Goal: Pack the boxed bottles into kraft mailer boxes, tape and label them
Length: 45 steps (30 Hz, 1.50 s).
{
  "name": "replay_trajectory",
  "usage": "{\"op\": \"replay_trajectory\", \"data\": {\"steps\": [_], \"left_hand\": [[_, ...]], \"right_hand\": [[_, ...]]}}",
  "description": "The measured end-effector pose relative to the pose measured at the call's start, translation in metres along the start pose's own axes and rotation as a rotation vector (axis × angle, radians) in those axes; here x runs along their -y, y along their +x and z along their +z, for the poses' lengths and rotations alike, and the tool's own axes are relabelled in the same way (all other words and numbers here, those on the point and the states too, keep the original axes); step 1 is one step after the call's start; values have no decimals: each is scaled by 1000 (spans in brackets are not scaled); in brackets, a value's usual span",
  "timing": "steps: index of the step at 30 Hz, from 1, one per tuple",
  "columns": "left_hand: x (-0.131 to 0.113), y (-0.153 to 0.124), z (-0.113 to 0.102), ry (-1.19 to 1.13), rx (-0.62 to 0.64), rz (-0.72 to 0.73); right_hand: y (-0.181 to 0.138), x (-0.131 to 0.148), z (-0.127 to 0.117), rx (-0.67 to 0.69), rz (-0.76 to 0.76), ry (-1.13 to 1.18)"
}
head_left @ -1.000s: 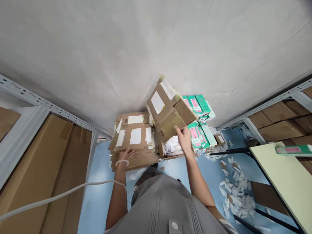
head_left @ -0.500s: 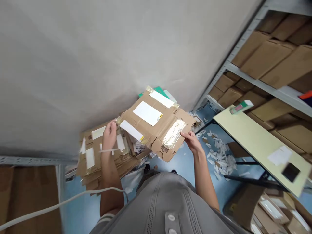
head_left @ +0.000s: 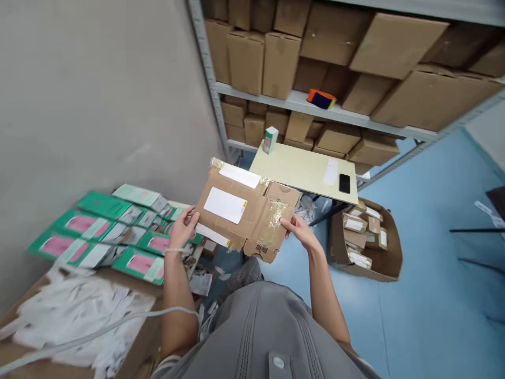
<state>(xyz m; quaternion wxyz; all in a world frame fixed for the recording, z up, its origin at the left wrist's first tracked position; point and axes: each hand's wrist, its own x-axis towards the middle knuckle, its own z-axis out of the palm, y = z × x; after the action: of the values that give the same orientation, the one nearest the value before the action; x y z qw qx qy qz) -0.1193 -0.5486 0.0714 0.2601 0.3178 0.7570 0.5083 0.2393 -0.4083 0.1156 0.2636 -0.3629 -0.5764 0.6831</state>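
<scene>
I hold a flattened brown cardboard box in front of me with both hands. It carries white labels, clear tape and a small barcode near its lower edge. My left hand grips its left edge, fingers curled round it. At the box's right lower edge my right hand pinches the cardboard. Green and pink packets lie in rows just left of my left hand.
A pale yellow table ahead holds a black phone, a white slip and a small green box. Beside it stands an open carton of parcels. Metal shelving is stacked with brown boxes. White paper scraps fill a box at lower left.
I lifted the flattened box off the floor pile, took it in both hands and turned right; the view swung from the wall and cardboard stack to the table and shelves.
</scene>
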Motion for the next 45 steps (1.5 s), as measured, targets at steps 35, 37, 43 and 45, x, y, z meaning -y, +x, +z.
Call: {"op": "replay_trajectory", "data": {"steps": [35, 37, 43, 45], "left_hand": [[-60, 284, 425, -121, 808, 55], [-56, 286, 436, -47, 691, -15], [-46, 293, 445, 236, 592, -87], [-47, 294, 448, 325, 583, -87]], "right_hand": [[328, -7, -219, -585, 84, 85], [331, -8, -230, -615, 94, 65], [316, -6, -260, -498, 122, 43], [320, -10, -259, -520, 120, 21]]}}
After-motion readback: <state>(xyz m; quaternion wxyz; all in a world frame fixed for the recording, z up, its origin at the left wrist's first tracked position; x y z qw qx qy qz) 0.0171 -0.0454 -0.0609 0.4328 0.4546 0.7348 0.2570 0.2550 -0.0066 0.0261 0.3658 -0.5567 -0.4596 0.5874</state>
